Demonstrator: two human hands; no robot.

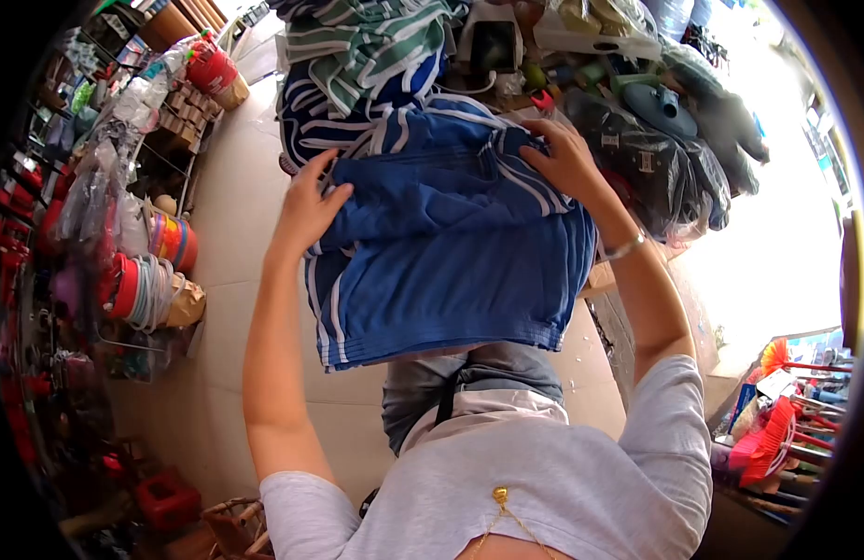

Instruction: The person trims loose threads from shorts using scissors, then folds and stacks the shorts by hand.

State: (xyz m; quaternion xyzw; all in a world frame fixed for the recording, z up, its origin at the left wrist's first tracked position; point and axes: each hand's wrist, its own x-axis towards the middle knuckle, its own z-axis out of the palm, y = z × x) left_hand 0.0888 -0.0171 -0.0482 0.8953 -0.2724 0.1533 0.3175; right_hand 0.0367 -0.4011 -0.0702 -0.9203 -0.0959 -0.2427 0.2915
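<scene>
A blue garment (432, 280) with white side stripes and a gathered, ribbed edge lies spread in front of me, its near part over my lap. Several layers show at its sides, so it may be a stack. My left hand (313, 207) grips its upper left edge, thumb on top and the other fingers partly hidden. At the upper right, my right hand (561, 161) pinches the striped cloth with bent fingers. Right beyond the garment rises a pile of folded striped clothes, green-and-white ones (367, 47) on top and dark blue ones (311, 117) below.
Black plastic-wrapped bundles (651, 163) and a device with a dark screen (495, 47) sit beyond my right hand. Crowded shelves with a coiled hose (154, 291) and a red bucket (211, 67) line the left. Red-handled goods (796, 439) stand at the lower right.
</scene>
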